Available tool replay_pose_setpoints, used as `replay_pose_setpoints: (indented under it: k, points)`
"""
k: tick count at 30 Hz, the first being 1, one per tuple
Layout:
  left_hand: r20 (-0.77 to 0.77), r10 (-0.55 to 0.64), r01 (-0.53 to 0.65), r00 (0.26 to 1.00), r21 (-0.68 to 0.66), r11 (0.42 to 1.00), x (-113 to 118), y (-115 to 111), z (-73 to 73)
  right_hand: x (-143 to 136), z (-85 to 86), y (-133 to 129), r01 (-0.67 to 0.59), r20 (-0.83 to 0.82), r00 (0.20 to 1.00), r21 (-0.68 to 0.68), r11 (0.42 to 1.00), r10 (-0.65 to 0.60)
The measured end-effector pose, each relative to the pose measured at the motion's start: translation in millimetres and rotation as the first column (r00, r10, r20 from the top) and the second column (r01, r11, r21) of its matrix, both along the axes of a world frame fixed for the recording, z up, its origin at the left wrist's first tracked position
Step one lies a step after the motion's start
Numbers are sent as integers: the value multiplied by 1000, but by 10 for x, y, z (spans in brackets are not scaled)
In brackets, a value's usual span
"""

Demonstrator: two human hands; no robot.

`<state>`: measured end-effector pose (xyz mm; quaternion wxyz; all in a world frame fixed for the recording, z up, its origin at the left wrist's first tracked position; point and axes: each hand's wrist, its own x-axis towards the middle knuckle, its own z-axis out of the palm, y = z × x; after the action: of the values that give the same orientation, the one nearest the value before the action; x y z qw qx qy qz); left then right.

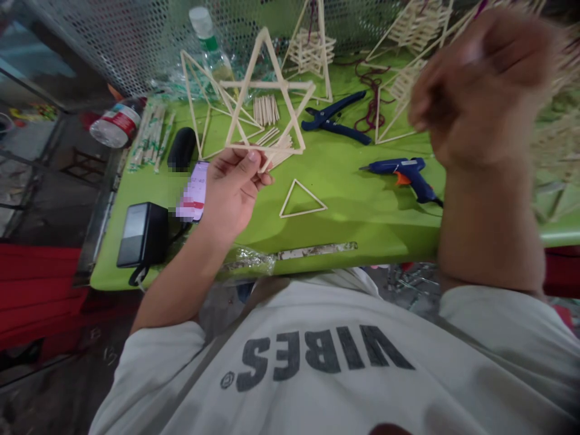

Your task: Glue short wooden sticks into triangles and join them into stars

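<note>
Left hand (233, 187): thumb and fingers pinching the near point of a six-pointed stick star (290, 86). The star is held up above the table, left of its middle, its far point rising away from the person. Right hand (484, 90): raised over the right side, well apart from the star, blurred, fingers curled; cannot tell whether they grip anything.

Just beyond the left fingers, partly behind the star: loose sticks (283, 151) on the table, and farther off a neat row of short sticks (266, 110). A larger stick frame (192, 109) stands behind the star to the left.

To the right of the left hand, a small stick triangle (303, 212) lies flat on the green table (362, 217). Farther right, a blue glue gun (403, 166), orange trigger, nozzle toward the left; beyond it, blue-handled cutters (324, 118), beside tangled purple string (369, 106).

Left side, near to far: power bank (142, 235), phone (196, 187) partly behind the left hand, dark rounded object (182, 148), wrapped sticks (149, 136), red-labelled bottle (118, 124).

Far side: white-capped bottle (211, 42); stick construction with stacked layers (312, 51). Near edge: crumpled clear plastic (254, 260).
</note>
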<state>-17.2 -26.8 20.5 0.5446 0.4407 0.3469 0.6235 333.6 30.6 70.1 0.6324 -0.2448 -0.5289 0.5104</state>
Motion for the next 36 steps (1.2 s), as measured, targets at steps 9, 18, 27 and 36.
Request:
replay_pose_setpoints:
  k: [9,18,27,36]
  points:
    - [28,21,-22,999,8,1000,47,-39,23,66,-644,539,67,662,601,517,853,-448]
    - [-27,-2,3,1000,52,999,67,-48,11,53,-647,487,10,604,746,412,911,-281]
    - [-30,-7,8,1000,43,999,66,-46,1,4,-514,492,164,788,386,452,877,-479]
    - [-80,-25,28,997,43,999,59,-26,-15,-3,-466,485,66,779,290,563,824,-556]
